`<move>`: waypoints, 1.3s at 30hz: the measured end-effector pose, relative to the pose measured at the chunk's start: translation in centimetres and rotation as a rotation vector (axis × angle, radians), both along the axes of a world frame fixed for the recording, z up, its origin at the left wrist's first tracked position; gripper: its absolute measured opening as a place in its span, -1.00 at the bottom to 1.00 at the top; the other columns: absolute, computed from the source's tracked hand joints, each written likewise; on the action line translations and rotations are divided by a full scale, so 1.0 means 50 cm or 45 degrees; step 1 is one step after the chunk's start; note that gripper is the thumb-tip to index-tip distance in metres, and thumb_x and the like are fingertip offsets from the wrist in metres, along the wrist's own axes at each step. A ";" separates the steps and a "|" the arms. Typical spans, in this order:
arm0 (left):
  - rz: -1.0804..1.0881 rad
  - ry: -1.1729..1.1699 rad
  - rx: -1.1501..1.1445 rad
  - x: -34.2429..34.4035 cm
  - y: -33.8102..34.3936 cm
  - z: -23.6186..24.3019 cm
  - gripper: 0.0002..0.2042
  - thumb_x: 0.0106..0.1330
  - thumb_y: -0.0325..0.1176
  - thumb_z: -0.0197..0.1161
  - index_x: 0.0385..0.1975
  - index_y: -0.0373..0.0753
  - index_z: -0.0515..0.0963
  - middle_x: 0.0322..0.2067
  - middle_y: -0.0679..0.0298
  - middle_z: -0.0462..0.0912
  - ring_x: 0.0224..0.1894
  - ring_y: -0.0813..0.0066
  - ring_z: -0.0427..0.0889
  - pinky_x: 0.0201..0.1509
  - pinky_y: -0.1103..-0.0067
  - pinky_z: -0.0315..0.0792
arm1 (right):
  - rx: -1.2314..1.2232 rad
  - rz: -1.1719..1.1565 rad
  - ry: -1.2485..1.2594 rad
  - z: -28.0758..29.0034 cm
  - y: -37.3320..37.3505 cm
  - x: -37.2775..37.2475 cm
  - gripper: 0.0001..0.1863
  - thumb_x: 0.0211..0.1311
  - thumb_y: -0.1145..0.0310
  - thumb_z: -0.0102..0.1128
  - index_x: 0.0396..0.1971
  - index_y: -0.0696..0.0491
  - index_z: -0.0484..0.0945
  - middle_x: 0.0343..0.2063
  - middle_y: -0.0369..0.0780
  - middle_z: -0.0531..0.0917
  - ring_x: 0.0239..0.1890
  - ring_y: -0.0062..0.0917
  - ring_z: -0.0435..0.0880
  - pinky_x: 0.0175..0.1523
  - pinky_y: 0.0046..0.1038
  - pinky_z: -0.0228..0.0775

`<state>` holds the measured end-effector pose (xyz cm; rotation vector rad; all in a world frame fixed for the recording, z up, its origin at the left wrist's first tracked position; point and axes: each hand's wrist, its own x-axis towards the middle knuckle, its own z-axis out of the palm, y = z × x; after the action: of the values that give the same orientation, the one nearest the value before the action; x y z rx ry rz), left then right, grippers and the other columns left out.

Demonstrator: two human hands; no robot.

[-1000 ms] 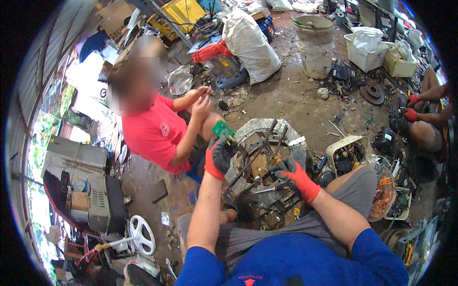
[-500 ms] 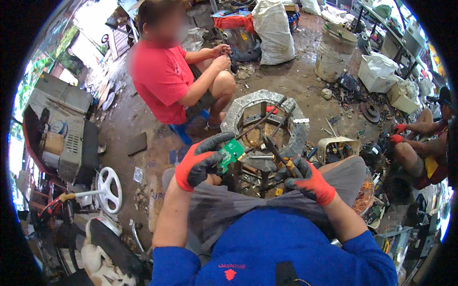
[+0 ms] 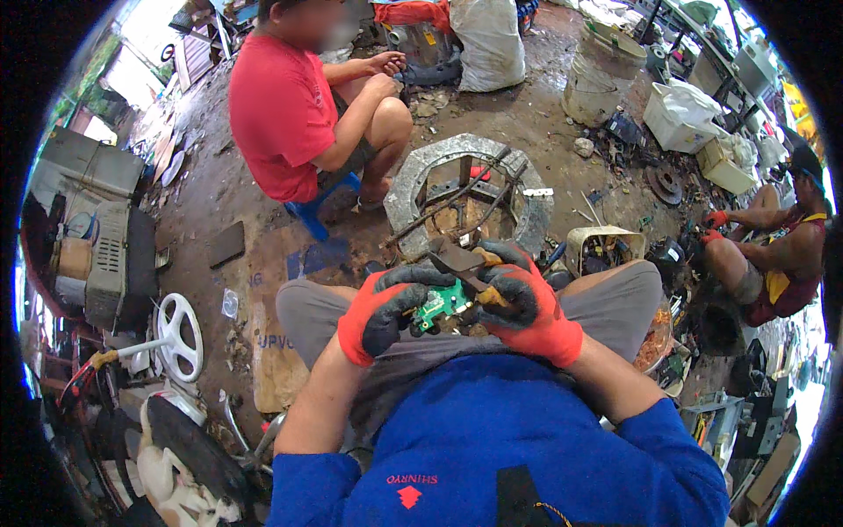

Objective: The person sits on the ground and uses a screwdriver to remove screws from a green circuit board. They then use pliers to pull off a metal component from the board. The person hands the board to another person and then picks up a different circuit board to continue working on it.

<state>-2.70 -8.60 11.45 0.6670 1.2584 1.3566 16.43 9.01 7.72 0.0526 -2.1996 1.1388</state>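
Observation:
My left hand (image 3: 383, 309), in a red and black work glove, is closed on the edge of a small green circuit board (image 3: 444, 302). The board is held over my lap. My right hand (image 3: 532, 309), gloved alike, grips a pair of dark, worn pliers (image 3: 455, 258) with yellowish handles. Their jaws point left, over the board's upper right part. Whether the jaws touch the board I cannot tell. Beyond my hands stands a grey octagonal ring (image 3: 406, 180) with dark rods (image 3: 496, 195) lying across it.
A person in a red shirt (image 3: 279, 114) sits on a blue stool (image 3: 307, 218) at far left. Another person (image 3: 777, 250) with red gloves crouches at right. A cream bin (image 3: 606, 241) stands near my right knee. A white wheel (image 3: 180, 336) and a dog (image 3: 171, 479) are at left.
My hands have come together. The pliers have moved left to the circuit board and turned to point more leftward. The whole view has shifted slightly.

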 end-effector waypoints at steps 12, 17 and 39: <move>-0.082 -0.052 0.218 -0.002 -0.001 -0.037 -0.54 0.37 -0.27 0.18 0.22 -0.34 0.40 0.05 0.18 0.60 0.06 0.41 0.58 0.18 0.46 0.44 | -0.153 -0.120 0.108 0.013 -0.024 -0.001 -0.46 -0.08 0.56 0.49 -0.05 0.10 0.44 0.08 0.00 0.52 0.14 -0.19 0.55 0.21 -0.23 0.38; 0.247 0.116 0.405 0.055 0.019 -0.080 -0.32 0.25 -0.17 0.40 0.30 -0.31 0.31 0.12 0.21 0.56 0.17 0.42 0.52 0.29 0.46 0.35 | -1.225 -0.182 -0.102 0.046 -0.055 -0.013 -0.59 0.14 0.56 0.34 0.00 0.12 0.45 -0.09 -0.25 0.59 -0.06 -0.66 0.56 0.05 -0.51 0.43; 0.428 -0.866 0.734 0.040 0.029 -0.061 -0.49 0.53 -0.18 -0.09 0.40 -0.24 0.19 0.39 0.10 0.26 0.38 0.17 0.31 0.41 0.28 0.27 | -0.746 0.127 -0.755 0.048 -0.014 0.071 -0.45 0.10 0.45 0.35 0.13 0.11 0.41 0.00 -0.16 0.58 0.08 -0.39 0.55 0.17 -0.39 0.39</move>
<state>-0.68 -7.14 8.38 0.3164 0.4318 2.0352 19.97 8.34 10.10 -0.4866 -2.2528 2.0124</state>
